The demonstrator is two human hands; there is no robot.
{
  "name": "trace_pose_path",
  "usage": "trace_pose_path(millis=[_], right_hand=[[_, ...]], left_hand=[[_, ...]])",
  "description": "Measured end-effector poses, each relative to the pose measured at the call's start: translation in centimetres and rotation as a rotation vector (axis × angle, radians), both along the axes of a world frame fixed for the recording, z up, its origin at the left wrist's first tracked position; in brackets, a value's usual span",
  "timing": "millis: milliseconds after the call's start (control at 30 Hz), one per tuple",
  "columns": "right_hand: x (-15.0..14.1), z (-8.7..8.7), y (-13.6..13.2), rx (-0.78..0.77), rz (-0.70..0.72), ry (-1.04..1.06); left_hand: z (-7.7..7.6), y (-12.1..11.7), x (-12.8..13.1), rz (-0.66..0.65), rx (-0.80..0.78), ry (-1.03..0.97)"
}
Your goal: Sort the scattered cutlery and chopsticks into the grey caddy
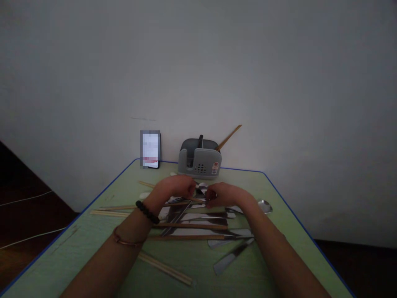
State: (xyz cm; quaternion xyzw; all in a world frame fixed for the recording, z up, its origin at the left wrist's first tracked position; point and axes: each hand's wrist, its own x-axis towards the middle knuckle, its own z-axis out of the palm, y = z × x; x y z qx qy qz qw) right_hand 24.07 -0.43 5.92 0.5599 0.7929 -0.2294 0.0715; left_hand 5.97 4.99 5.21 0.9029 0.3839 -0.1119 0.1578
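Observation:
My left hand [181,186], a dark bead bracelet at its wrist, reaches over the middle of the pile with its fingers curled closed. Facing it, my right hand [221,193] is closed in a pinch. Between them show shiny metal spoon bowls [202,188]; which hand grips what is too small and dim to tell. Beneath lie metal utensils with flat handles [211,216] and brown wooden chopsticks [198,226]. Pale chopsticks [167,269] lie nearer me, and a large metal spoon [265,206] shows beyond my right forearm.
A grey utensil holder [207,163] stands by the wall, with brown chopsticks [229,137] leaning out at its right and a dark handle [201,141] inside. Left of it, a lit phone [151,149] leans on the wall. The green table [93,248] has a blue edge.

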Motion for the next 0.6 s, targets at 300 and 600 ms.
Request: trace_pose_path(millis=[300,600], right_hand=[[-2.3,-1.5,0.0,0.205,0.046,-0.005],[0.1,0.9,0.0,0.196,0.056,0.045]], left_hand=[[-0.1,-0.1,0.1,-0.043,0.025,-0.014],[0.9,0.0,-0.7,-0.009,-0.063,-0.155]])
